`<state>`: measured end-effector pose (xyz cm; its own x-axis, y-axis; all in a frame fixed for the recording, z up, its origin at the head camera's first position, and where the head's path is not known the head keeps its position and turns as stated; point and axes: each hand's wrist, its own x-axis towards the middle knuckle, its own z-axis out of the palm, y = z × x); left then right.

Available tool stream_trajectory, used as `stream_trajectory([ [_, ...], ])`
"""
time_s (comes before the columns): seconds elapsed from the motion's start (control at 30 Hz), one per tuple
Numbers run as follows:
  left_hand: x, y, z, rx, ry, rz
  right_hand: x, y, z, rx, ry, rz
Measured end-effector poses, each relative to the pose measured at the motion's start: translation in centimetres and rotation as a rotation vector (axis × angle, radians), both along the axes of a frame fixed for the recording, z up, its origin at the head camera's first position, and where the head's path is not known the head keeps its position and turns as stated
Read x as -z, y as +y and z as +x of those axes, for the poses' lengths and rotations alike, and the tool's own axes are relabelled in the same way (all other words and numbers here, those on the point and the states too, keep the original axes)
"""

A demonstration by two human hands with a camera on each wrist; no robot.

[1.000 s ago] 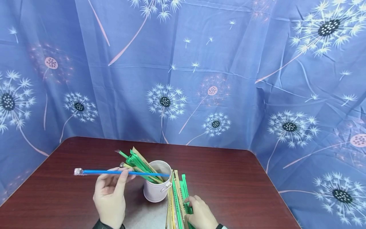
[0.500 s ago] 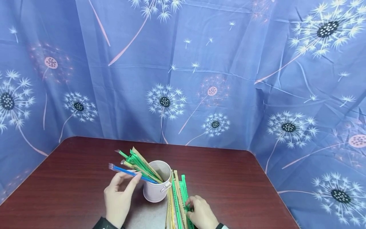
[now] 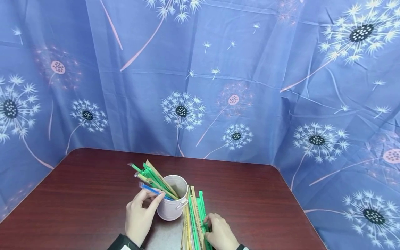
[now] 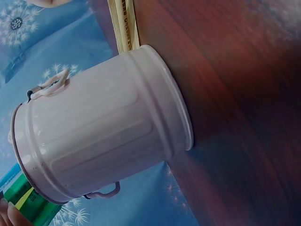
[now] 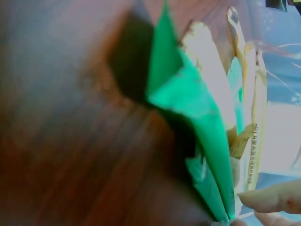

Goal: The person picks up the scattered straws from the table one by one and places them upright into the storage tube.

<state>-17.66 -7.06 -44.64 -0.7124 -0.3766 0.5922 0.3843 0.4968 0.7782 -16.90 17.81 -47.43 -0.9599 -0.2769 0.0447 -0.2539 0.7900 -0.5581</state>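
"What is furthest left?"

"A leaning bunch of green, yellow and tan wrapped straws point(image 3: 156, 175), its upper ends poking out leftward over the rim of a pale bucket point(image 3: 170, 210). Just below them is the left hand point(image 3: 140, 217)."

"How does its grip stand?"

"Nearly closed: the thumb and fingertips pinch a blue straw point(image 3: 149, 188) in clear wrapping. That straw slants down to the right, its lower end reaching over the rim into the bucket's mouth."

"And the bucket itself?"

"Upright on the dark red-brown worktop point(image 3: 81, 194), with small handles point(image 4: 106, 192) on its sides. The straws crowd its left part; the right part of the mouth shows bare inner wall."

"Further right?"

"Just beside the bucket, tan and yellow straws point(image 3: 188, 224) lie lengthwise on the worktop, some with printed lettering. Green straws point(image 3: 201, 205) lie along the right edge of that row."

"Then the right hand?"

"The right hand point(image 3: 220, 232) comes last, its bent fingers touching those green ones. Whether that grip actually has hold of any, I cannot tell."

"Behind it all?"

"A blue cloth point(image 3: 200, 86) printed with dandelions."
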Motion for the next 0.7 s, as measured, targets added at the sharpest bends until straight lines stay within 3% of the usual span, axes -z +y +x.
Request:
stream_trajectory([
  [0.33,0.29,-0.05,-0.27,-0.011,-0.024,0.003,0.21,0.12,-0.06,0.022,-0.009,0.020],
  [0.7,0.25,-0.22,-0.01,0.008,-0.128,0.064,0.03,0.13,-0.15,0.064,-0.144,-0.084],
])
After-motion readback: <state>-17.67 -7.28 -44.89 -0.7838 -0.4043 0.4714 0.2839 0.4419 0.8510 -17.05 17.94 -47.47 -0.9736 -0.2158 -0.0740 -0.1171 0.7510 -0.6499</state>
